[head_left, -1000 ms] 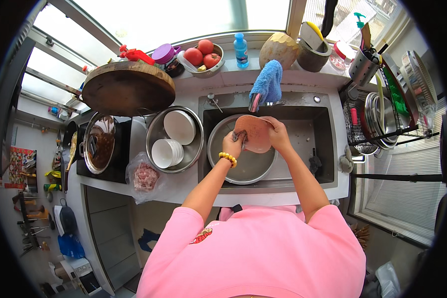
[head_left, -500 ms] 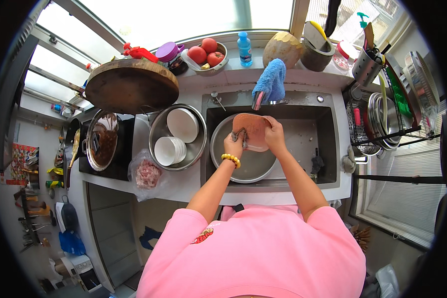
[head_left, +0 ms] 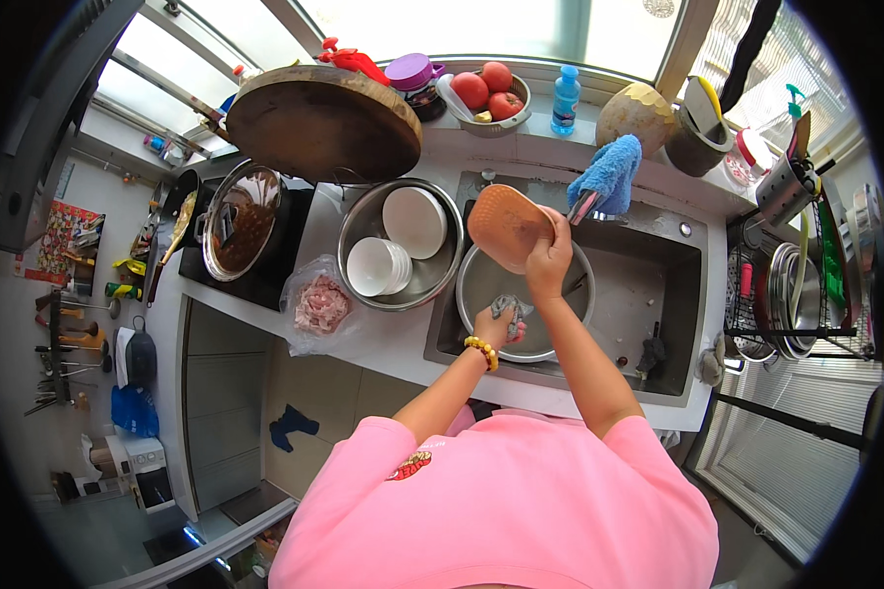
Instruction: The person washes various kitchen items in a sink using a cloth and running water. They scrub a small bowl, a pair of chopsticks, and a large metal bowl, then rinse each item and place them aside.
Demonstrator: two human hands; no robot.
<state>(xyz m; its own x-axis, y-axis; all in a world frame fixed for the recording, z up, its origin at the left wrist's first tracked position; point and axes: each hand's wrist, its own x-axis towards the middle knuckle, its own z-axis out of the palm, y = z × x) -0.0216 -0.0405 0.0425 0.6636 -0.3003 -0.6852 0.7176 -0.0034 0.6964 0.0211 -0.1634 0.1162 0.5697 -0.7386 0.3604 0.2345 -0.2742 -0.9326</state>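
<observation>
My right hand [head_left: 550,257] grips the edge of a shallow orange-pink dish [head_left: 506,224] with rounded corners and a dotted surface, raised and tilted above the sink [head_left: 673,275]. My left hand [head_left: 496,329], with a beaded bracelet at the wrist, is closed on a wadded grey cloth [head_left: 507,306]. It is held over a round metal basin [head_left: 586,319] that stands in the left part of the sink. Cloth and dish are apart. A blue towel [head_left: 609,175] is wrapped over the faucet [head_left: 581,206], just right of the dish.
Left of the sink stands a steel bowl [head_left: 454,257] holding white bowls [head_left: 414,222]. Beside it lies a plastic bag of raw meat [head_left: 321,304]. A round wooden board [head_left: 319,123] leans behind, near a lidded pan [head_left: 244,221]. A dish rack [head_left: 805,294] stands at the right.
My right hand has lifted the dish up and away from the basin. My left hand, with the cloth, has come off the dish and moved lower. The view has shifted left.
</observation>
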